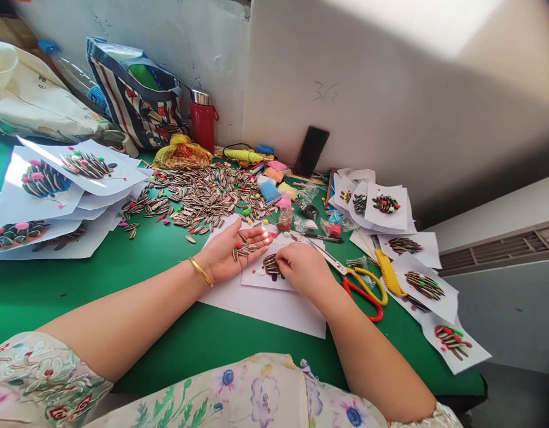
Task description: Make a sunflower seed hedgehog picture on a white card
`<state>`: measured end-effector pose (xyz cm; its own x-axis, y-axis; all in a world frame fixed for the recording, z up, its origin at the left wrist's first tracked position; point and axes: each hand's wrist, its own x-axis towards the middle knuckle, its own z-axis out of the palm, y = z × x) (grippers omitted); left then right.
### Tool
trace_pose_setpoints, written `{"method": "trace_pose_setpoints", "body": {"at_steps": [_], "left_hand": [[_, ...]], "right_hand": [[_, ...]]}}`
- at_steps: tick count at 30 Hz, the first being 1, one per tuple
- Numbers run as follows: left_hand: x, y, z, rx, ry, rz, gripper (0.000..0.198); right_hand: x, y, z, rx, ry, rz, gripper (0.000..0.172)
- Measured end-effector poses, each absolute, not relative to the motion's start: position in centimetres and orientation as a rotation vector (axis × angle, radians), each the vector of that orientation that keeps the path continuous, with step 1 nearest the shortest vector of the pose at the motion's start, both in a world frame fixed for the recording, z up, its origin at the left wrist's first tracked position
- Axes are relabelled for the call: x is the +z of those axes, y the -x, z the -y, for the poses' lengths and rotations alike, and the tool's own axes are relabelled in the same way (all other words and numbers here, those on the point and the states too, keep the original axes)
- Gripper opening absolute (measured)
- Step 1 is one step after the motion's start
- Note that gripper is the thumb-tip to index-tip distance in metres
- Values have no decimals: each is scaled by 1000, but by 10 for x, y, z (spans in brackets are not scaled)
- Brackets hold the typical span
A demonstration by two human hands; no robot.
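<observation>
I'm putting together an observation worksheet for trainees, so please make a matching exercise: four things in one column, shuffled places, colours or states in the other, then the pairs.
1. Left hand
2. Right hand
3. Scissors
4. Phone

A. Propped against the wall
B. One yellow and one red handle
C. Palm up, bearing seeds
D. Curled over a card

Pairs: 1-C, 2-D, 3-B, 4-A

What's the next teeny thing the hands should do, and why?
Probably the right hand should gently press a striped seed onto the dark figure on the small white sheet. Its fingertips are already there, and the figure already has striped pieces. I can't tell whether they pinch a seed, but the open left hand has spare seeds.
</observation>
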<state>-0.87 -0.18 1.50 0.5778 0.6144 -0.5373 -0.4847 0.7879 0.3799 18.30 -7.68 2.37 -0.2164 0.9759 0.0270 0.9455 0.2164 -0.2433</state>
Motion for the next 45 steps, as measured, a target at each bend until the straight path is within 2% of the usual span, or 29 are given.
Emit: {"method": "trace_pose_setpoints", "body": {"at_steps": [10,21,27,33,41,45], "left_hand": [[15,9,3,643,-208,-705,56],[16,8,3,651,-192,-702,53],[22,8,5,677,-151,-654,55],[31,3,19,633,-155,-583,59],[29,2,28,542,-195,-536,58],[28,2,27,571,-189,-537,45]], "right_hand": [[24,-176,76,152,1905,2458,20],[23,-179,75,202,1874,2422,21],[31,-185,81,188,1720,2208,13],[31,-161,86,169,1297,2172,18],[20,-147,83,268,1278,2181,18],[29,-157,86,301,1281,2025,17]]}}
